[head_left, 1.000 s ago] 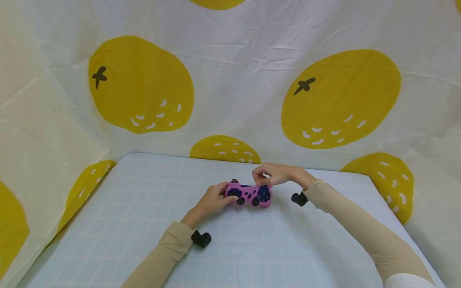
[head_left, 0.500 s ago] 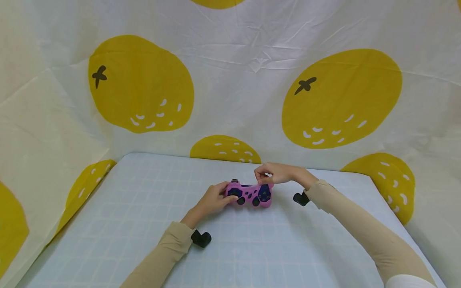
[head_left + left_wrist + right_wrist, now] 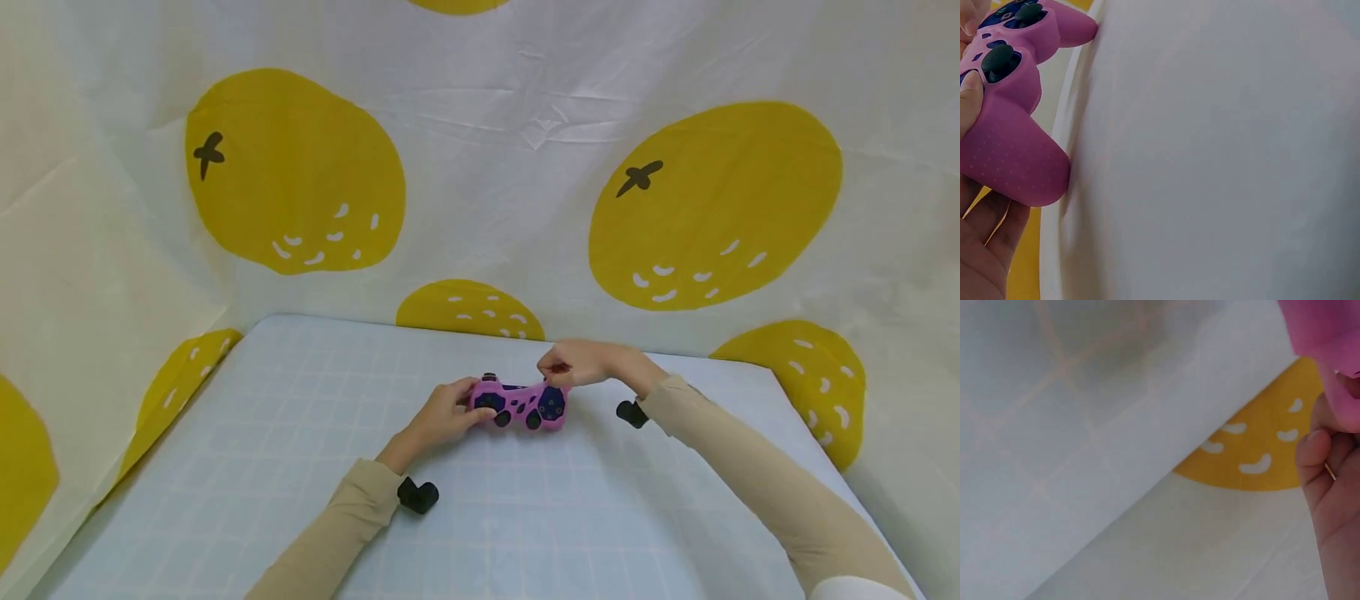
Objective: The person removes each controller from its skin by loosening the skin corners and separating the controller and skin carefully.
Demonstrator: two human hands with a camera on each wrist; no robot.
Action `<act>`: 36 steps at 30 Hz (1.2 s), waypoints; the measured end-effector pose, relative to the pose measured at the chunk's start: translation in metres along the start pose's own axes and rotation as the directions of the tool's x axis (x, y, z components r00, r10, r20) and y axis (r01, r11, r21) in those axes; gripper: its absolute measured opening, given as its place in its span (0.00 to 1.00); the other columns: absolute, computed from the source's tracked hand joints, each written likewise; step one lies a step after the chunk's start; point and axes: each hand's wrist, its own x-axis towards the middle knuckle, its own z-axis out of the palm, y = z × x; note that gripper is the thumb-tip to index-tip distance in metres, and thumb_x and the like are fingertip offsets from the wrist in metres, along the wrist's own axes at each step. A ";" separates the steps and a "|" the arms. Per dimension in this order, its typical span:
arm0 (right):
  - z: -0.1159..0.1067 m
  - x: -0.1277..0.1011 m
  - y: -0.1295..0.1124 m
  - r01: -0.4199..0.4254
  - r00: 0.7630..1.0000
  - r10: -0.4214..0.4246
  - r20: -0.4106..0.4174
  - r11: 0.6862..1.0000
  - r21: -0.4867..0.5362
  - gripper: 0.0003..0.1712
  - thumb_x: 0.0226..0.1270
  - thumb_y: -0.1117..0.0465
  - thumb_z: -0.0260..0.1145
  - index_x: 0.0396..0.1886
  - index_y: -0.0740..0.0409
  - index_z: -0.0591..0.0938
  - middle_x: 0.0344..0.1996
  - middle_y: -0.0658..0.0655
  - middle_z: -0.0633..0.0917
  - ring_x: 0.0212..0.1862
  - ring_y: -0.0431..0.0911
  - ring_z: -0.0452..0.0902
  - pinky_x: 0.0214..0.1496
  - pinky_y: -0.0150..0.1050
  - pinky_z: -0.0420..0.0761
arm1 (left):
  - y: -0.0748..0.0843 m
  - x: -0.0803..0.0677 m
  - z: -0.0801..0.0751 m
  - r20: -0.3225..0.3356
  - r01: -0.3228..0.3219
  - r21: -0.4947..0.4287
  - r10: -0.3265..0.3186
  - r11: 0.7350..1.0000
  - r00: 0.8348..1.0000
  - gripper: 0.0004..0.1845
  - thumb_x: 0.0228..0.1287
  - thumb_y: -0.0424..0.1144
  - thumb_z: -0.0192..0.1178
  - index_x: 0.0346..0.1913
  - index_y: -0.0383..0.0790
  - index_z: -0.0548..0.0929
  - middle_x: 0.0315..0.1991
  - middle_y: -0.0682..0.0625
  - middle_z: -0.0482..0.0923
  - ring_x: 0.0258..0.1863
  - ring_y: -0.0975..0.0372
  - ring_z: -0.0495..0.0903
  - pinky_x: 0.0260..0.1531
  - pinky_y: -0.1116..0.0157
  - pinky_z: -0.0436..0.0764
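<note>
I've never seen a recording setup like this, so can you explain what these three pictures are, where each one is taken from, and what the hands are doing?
There is no machine here: a person works with two bare hands and wears three cameras. The head view looks forward and down from the head; the other two sit on the wrists, very close to each hand.

On the pale blue checked table lies a pink game controller with dark buttons. The left hand holds its left grip, thumb beside a stick, as the left wrist view shows. The right hand pinches the controller's upper right corner. The small black things at the wrists are likely the wrist cameras. Behind hangs a white cloth with yellow fruit shapes.
</note>
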 end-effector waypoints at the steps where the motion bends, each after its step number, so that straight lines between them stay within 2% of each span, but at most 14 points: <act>1: 0.000 -0.002 0.000 0.005 1.000 -0.005 -0.003 1.000 0.000 0.13 0.65 0.62 0.53 0.19 0.49 0.69 0.16 0.42 0.64 0.22 0.35 0.62 0.29 0.30 0.64 | 0.000 0.000 0.000 0.004 -0.002 0.004 0.002 1.000 1.000 0.22 0.60 0.48 0.65 0.54 0.40 0.77 0.45 0.49 0.83 0.47 0.59 0.82 0.51 0.62 0.81; 7: 0.000 -0.011 0.001 0.031 0.997 -0.030 -0.067 0.999 0.017 0.12 0.67 0.62 0.56 0.23 0.49 0.73 0.19 0.40 0.72 0.28 0.36 0.70 0.38 0.35 0.70 | 0.001 0.002 -0.002 0.004 -0.013 0.017 0.013 1.000 1.000 0.22 0.61 0.46 0.65 0.54 0.39 0.77 0.44 0.49 0.83 0.45 0.60 0.82 0.49 0.63 0.82; 12: 0.000 -0.014 0.003 0.052 0.995 -0.046 -0.085 0.996 0.072 0.11 0.69 0.61 0.58 0.24 0.49 0.75 0.22 0.43 0.76 0.30 0.38 0.72 0.43 0.39 0.71 | 0.002 0.002 -0.002 -0.002 -0.007 0.032 0.007 0.999 1.000 0.22 0.61 0.47 0.65 0.54 0.38 0.77 0.44 0.48 0.83 0.46 0.59 0.82 0.49 0.62 0.82; 16: 0.002 -0.016 0.006 0.071 0.993 -0.061 -0.101 0.993 0.098 0.11 0.69 0.59 0.60 0.25 0.49 0.76 0.23 0.43 0.77 0.31 0.38 0.72 0.42 0.38 0.72 | 0.001 0.003 -0.002 -0.003 0.029 0.031 -0.029 0.999 1.000 0.23 0.61 0.47 0.65 0.55 0.39 0.77 0.46 0.48 0.83 0.47 0.60 0.82 0.51 0.63 0.81; 25: 0.011 -0.025 0.010 0.109 0.985 -0.089 -0.147 0.985 0.134 0.07 0.68 0.61 0.62 0.28 0.49 0.79 0.25 0.46 0.82 0.31 0.38 0.73 0.39 0.33 0.74 | 0.002 0.001 0.000 -0.001 0.058 0.026 -0.058 0.998 0.998 0.24 0.61 0.48 0.65 0.57 0.40 0.77 0.49 0.48 0.83 0.48 0.59 0.81 0.52 0.61 0.81; 32: 0.016 -0.031 0.008 0.113 0.979 -0.089 -0.185 0.986 0.122 0.06 0.67 0.57 0.64 0.29 0.48 0.79 0.25 0.43 0.81 0.32 0.37 0.72 0.40 0.38 0.75 | 0.003 0.001 0.002 -0.010 0.086 0.025 -0.086 0.996 0.996 0.25 0.60 0.48 0.66 0.57 0.41 0.77 0.48 0.49 0.83 0.48 0.59 0.81 0.52 0.62 0.81; 36: 0.018 -0.034 0.007 0.103 0.977 -0.077 -0.198 0.987 0.124 0.06 0.67 0.57 0.64 0.29 0.48 0.80 0.25 0.43 0.81 0.32 0.37 0.72 0.40 0.40 0.74 | 0.003 0.001 0.003 -0.018 0.081 0.030 -0.080 0.996 0.997 0.24 0.60 0.48 0.66 0.56 0.40 0.77 0.48 0.48 0.83 0.47 0.60 0.81 0.51 0.62 0.81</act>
